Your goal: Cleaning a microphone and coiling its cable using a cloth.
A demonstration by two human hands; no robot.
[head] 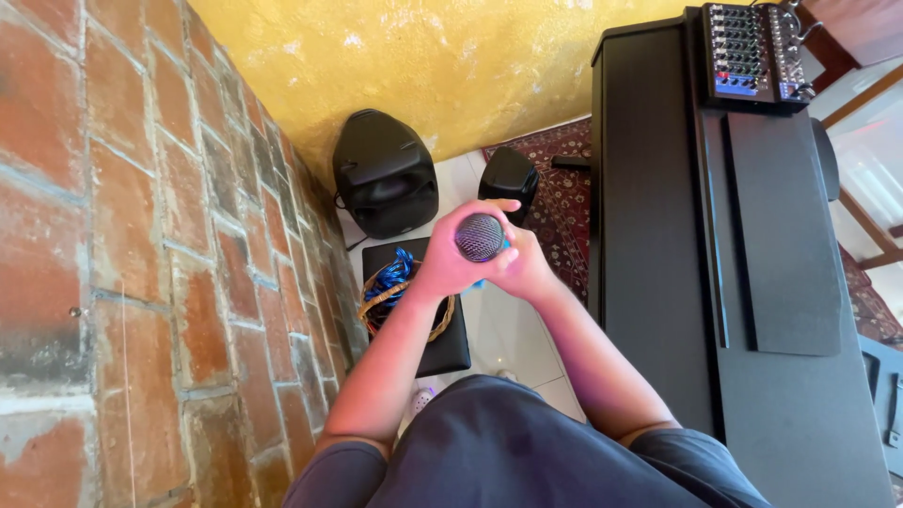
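Grey mesh of a microphone (480, 236) is held upright at chest height, left hand (450, 265) and right hand (523, 270) both wrapped around its body; something blue is glimpsed underneath; looks like mid-handling, so a steady two-handed grip is needed next.

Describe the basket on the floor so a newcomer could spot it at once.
Start at the brick wall and look along its foot to the large black speaker. Just nearer the person, a black box carries the woven basket. It alone is tan wicker, holding shiny blue ribbon.
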